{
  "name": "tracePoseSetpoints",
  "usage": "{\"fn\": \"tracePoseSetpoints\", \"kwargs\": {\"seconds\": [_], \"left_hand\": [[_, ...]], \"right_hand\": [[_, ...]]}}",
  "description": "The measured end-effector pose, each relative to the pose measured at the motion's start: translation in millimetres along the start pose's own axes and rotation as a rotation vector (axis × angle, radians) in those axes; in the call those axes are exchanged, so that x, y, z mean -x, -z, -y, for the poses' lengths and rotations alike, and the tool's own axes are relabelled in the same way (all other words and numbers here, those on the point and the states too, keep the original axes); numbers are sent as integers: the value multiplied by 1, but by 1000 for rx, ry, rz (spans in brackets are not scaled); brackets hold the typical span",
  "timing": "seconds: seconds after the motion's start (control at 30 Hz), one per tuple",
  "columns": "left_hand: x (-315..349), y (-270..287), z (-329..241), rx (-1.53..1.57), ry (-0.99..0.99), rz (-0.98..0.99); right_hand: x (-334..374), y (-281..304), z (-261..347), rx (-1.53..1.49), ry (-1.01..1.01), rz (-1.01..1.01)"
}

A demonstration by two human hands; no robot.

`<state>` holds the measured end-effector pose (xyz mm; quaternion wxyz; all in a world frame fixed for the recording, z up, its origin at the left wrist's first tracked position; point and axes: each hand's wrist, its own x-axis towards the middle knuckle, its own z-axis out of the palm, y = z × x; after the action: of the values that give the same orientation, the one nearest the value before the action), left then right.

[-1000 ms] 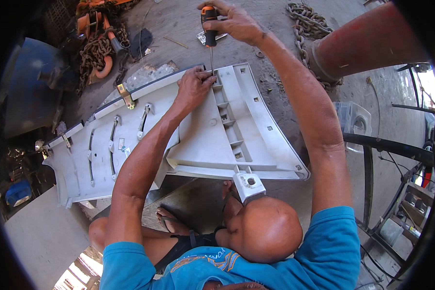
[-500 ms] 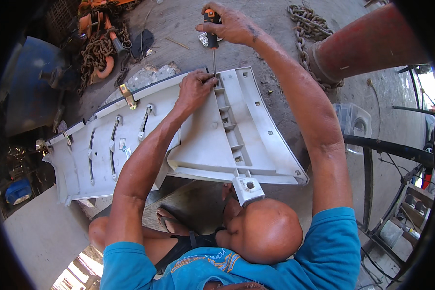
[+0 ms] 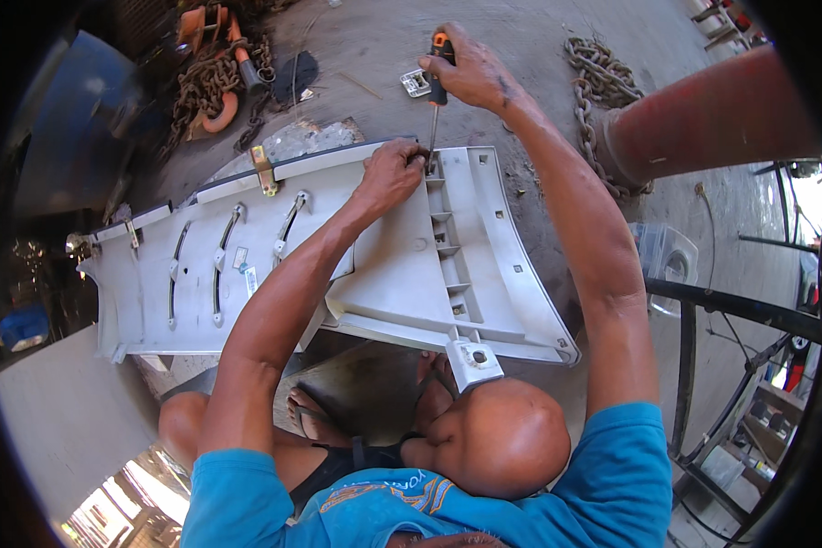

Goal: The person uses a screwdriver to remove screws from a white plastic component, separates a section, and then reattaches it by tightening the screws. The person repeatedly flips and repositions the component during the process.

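Note:
My right hand (image 3: 473, 71) is closed around the black-and-orange handle of a screwdriver (image 3: 438, 91), held nearly upright. Its shaft runs down to the far edge of a large pale panel (image 3: 388, 247), at the end of a ribbed channel. Close beside the screwdriver's tip, my left hand (image 3: 395, 173) rests on the panel with its fingers bent and pinched together; whatever they hold is hidden. Several dark curved strips (image 3: 219, 265) are fixed along the panel's left part, and a brass-coloured bracket (image 3: 264, 172) sits on its far edge.
Rusty chain with an orange hook (image 3: 217, 111) lies at the far left; another chain pile (image 3: 601, 73) lies beside a red cylinder (image 3: 703, 114). A clear plastic container (image 3: 664, 256) stands right of my right arm, near a black metal frame (image 3: 740, 310). My bent knee (image 3: 511, 438) is close under the panel.
The whole view has shifted slightly, so the panel and both hands appear a little lower and farther right. Both hands keep their places at the screwdriver and panel edge.

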<state>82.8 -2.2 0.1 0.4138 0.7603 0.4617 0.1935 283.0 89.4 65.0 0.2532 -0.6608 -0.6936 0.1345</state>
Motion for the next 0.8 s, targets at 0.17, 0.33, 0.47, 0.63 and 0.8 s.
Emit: {"fn": "tracePoseSetpoints", "kwargs": {"seconds": [0.17,0.33,0.47,0.63,0.8], "left_hand": [[-1,12,-5,141,26,-2],[-17,72,-11,447,100,199],[35,197,-15,-62,10,221],[128,272,-25,-442,-20,357],[236,288,-36,-253,94,668]], "right_hand": [[18,42,3,31,30,-59],[77,152,16,-52,68,-179],[166,212,46,-197,-27,-219],[333,216,42,-255,-667,-151],[459,128,52,-446,-1039,165]]}}
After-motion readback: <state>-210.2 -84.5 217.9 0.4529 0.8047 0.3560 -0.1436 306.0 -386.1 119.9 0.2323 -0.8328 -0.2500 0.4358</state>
